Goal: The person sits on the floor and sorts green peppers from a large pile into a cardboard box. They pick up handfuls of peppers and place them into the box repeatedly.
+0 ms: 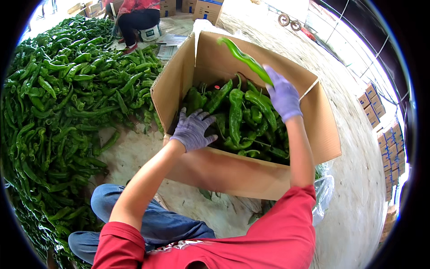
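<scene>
An open cardboard box (323,124) stands in front of me with its flaps raised, partly filled with long green peppers (236,116). Both my hands wear purple knit gloves. My right hand (282,92) grips one end of a long, slightly curved green pepper (247,60), raised above the box's far right side. Fingers spread, my left hand (194,130) reaches over the near left edge of the box and rests at the peppers there, holding nothing. A small red spot (217,87) shows among the peppers near the back.
A large heap of green peppers (60,101) spreads over the floor at left. Beyond it a person (141,23) sits on a white bucket (150,33). Cartons (207,11) stand at the back, and stacked boxes (391,151) at far right. A clear plastic bag (324,191) lies beside the box.
</scene>
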{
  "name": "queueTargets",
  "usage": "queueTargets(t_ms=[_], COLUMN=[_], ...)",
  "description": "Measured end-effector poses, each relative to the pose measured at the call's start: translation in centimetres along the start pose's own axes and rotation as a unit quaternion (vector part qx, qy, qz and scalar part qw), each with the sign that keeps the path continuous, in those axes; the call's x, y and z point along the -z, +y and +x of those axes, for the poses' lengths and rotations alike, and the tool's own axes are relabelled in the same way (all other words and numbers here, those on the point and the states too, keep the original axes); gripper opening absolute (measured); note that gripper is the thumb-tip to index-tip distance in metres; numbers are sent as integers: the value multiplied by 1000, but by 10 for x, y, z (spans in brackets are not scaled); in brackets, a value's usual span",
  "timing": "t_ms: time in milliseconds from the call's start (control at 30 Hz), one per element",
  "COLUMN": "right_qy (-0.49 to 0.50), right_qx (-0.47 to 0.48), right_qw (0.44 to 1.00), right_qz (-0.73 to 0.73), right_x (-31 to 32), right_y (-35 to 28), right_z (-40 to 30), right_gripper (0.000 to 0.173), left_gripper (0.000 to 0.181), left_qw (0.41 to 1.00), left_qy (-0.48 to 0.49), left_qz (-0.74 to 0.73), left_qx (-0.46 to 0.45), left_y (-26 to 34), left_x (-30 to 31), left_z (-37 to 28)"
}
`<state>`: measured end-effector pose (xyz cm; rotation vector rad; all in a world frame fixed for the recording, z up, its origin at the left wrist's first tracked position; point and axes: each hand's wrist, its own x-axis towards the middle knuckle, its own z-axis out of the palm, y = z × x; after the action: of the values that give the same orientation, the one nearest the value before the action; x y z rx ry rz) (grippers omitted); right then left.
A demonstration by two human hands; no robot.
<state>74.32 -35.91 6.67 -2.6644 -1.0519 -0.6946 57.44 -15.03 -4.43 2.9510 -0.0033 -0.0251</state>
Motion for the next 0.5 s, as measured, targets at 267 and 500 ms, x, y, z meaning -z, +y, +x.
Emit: queueTargets(t_ms=[267,500], right_qy=[-168,109], right_qx=[65,-82], right_qw=[980,990], right_qz=[-86,34], right_x=[-208,-110], right_y=[-28,50], right_z=[67,21], right_gripper=[36,25], left_gripper=[57,47], left_qw=[997,975], left_qy=[49,190], left_qz=[-50,-113], left_qx=[-16,7], left_y=[-12,-33], left_x=[-6,-31], left_z=[1,10])
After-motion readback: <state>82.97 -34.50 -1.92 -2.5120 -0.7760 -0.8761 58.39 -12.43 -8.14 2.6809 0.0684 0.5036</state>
